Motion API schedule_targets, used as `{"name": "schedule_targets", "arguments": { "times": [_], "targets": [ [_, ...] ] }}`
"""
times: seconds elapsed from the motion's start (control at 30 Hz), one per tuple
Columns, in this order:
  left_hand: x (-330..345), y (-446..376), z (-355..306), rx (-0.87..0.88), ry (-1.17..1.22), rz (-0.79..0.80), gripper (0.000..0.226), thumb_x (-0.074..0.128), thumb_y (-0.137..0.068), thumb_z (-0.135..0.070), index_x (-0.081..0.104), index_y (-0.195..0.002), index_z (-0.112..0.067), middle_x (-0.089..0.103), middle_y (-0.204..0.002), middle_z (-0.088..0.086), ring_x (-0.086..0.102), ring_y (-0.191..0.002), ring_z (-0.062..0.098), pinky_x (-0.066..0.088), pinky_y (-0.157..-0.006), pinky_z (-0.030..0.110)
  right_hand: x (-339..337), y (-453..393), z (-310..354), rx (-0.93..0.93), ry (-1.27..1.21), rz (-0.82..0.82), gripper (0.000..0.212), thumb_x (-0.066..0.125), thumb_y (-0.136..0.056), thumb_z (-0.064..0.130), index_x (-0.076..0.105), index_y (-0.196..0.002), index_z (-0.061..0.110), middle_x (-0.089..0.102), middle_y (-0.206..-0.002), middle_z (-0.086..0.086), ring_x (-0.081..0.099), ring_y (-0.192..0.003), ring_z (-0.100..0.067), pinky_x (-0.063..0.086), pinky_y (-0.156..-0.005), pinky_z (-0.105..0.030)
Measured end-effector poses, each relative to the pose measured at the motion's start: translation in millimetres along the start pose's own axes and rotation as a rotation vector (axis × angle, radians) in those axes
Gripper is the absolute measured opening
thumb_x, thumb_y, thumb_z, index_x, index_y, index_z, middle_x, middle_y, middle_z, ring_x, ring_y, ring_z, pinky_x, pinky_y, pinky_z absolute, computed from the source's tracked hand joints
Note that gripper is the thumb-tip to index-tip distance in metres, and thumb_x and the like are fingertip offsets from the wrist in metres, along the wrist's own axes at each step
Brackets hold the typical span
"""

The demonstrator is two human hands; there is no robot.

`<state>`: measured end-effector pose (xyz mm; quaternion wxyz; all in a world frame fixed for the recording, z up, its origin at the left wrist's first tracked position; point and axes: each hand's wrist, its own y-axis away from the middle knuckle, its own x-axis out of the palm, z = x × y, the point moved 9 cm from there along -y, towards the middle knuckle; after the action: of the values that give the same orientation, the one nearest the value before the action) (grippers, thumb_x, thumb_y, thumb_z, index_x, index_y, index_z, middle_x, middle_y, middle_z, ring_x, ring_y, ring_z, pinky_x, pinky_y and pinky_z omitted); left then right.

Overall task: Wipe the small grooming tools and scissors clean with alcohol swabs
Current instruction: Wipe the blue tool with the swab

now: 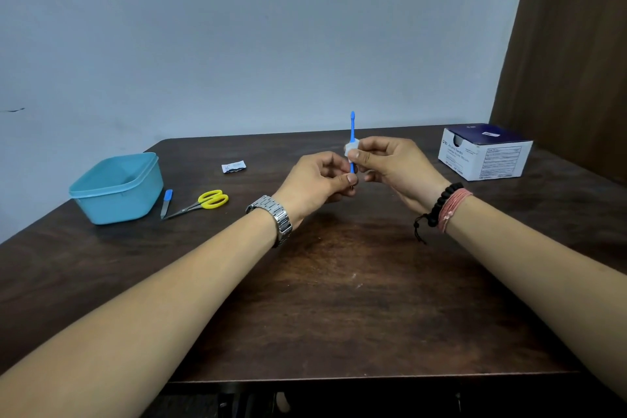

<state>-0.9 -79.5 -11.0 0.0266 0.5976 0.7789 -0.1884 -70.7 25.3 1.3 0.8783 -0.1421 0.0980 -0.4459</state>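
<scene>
- Pinching a folded white alcohol swab [350, 148] around the thin blue plastic grooming stick [352, 127], your right hand [393, 166] works above the dark wooden table [339, 299].
- Your left hand [315, 183] grips the stick's lower end, holding it upright.
- Yellow-handled scissors [203, 203], a blue-capped tool [166, 203] and a teal plastic tub [117, 187] lie left; the white-and-navy swab box [485, 156] sits right.

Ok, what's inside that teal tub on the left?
Inside the teal tub, only its bare inner far wall and part of the floor show, with nothing lying on them. The near wall covers the front of the floor, so something small there would be hidden.
</scene>
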Motion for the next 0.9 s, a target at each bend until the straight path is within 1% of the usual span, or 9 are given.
{"name": "schedule_targets", "arguments": {
  "times": [0.07,0.17,0.2,0.3,0.37,0.47,0.67,0.77,0.9],
  "targets": [
    [-1.3,-1.5,-0.9,0.028,-0.083,-0.009,0.012,0.067,-0.088,-0.008,0.061,-0.084,-0.017,0.07,-0.08,0.007,0.071,-0.074,0.019,0.055,-0.071,0.03,-1.7,0.2,1.1,-0.005,0.033,-0.01,0.012,0.07,-0.087,0.014,0.073,-0.097,0.008,0.069,-0.082,-0.001,0.056,-0.067,-0.005,0.047,-0.058,-0.018],
    [-1.4,-1.8,-5.5,0.079,-0.235,-0.01,0.005,0.067,-0.089,-0.012,0.064,-0.088,-0.016,0.073,-0.081,0.006,0.073,-0.077,0.019,0.057,-0.075,0.032,-3.5,1.0,2.9,-0.01,0.047,-0.024,0.009,0.068,-0.089,0.017,0.074,-0.094,0.012,0.068,-0.077,0.004,0.055,-0.064,-0.004,0.047,-0.058,-0.018],
    [-0.6,-1.2,-7.3,0.093,-0.27,-0.003,0.002,0.066,-0.09,-0.014,0.065,-0.092,-0.014,0.073,-0.082,0.007,0.073,-0.076,0.017,0.058,-0.076,0.031,-4.2,1.1,3.3,-0.012,0.051,-0.032,0.009,0.067,-0.09,0.018,0.074,-0.093,0.013,0.068,-0.077,0.005,0.054,-0.064,-0.004,0.047,-0.058,-0.017],
    [1.8,0.3,-8.5,0.099,-0.325,0.024,0.01,0.063,-0.092,-0.016,0.066,-0.099,-0.01,0.074,-0.085,0.008,0.072,-0.075,0.015,0.057,-0.075,0.027,-6.8,1.4,5.7,-0.023,0.052,-0.062,0.009,0.067,-0.09,0.019,0.074,-0.092,0.015,0.07,-0.079,0.009,0.054,-0.066,-0.004,0.047,-0.058,-0.017],
    [3.8,0.9,-8.9,0.103,-0.355,0.041,0.01,0.063,-0.092,-0.017,0.067,-0.099,-0.011,0.074,-0.084,0.007,0.072,-0.074,0.014,0.056,-0.073,0.025,-10.4,1.3,8.1,-0.032,0.027,-0.091,0.01,0.066,-0.091,0.02,0.074,-0.092,0.014,0.071,-0.083,0.009,0.054,-0.067,-0.004,0.047,-0.059,-0.017],
    [7.8,1.3,-8.8,0.12,-0.426,0.066,0.008,0.065,-0.09,-0.017,0.069,-0.096,-0.012,0.072,-0.076,-0.002,0.069,-0.067,0.008,0.05,-0.068,0.014,-18.2,0.2,11.1,-0.04,-0.023,-0.14,0.011,0.065,-0.092,0.019,0.072,-0.094,0.011,0.071,-0.089,0.005,0.052,-0.067,-0.004,0.046,-0.061,-0.018],
    [8.2,0.6,-9.0,0.111,-0.413,0.073,0.003,0.065,-0.09,-0.016,0.067,-0.093,-0.016,0.068,-0.074,-0.006,0.066,-0.063,0.009,0.044,-0.059,0.008,-24.0,-0.6,13.3,-0.054,-0.037,-0.179,0.01,0.065,-0.092,0.021,0.073,-0.09,0.016,0.071,-0.094,0.003,0.052,-0.07,-0.005,0.046,-0.063,-0.02],
    [7.0,1.0,-9.6,0.117,-0.422,0.071,0.003,0.065,-0.09,-0.016,0.067,-0.092,-0.017,0.069,-0.075,-0.006,0.066,-0.062,0.007,0.045,-0.058,0.009,-24.5,-0.7,13.6,-0.057,-0.037,-0.184,0.011,0.064,-0.092,0.021,0.073,-0.091,0.014,0.073,-0.097,0.004,0.053,-0.07,-0.005,0.046,-0.064,-0.02],
    [7.1,0.5,-9.0,0.117,-0.429,0.075,0.007,0.062,-0.092,-0.016,0.068,-0.094,-0.018,0.07,-0.081,-0.004,0.065,-0.061,0.004,0.045,-0.058,0.009,-26.2,-1.7,12.7,-0.058,-0.032,-0.191,0.012,0.064,-0.093,0.021,0.073,-0.086,0.017,0.073,-0.099,0.006,0.053,-0.069,-0.005,0.046,-0.064,-0.021]
  ]
}}
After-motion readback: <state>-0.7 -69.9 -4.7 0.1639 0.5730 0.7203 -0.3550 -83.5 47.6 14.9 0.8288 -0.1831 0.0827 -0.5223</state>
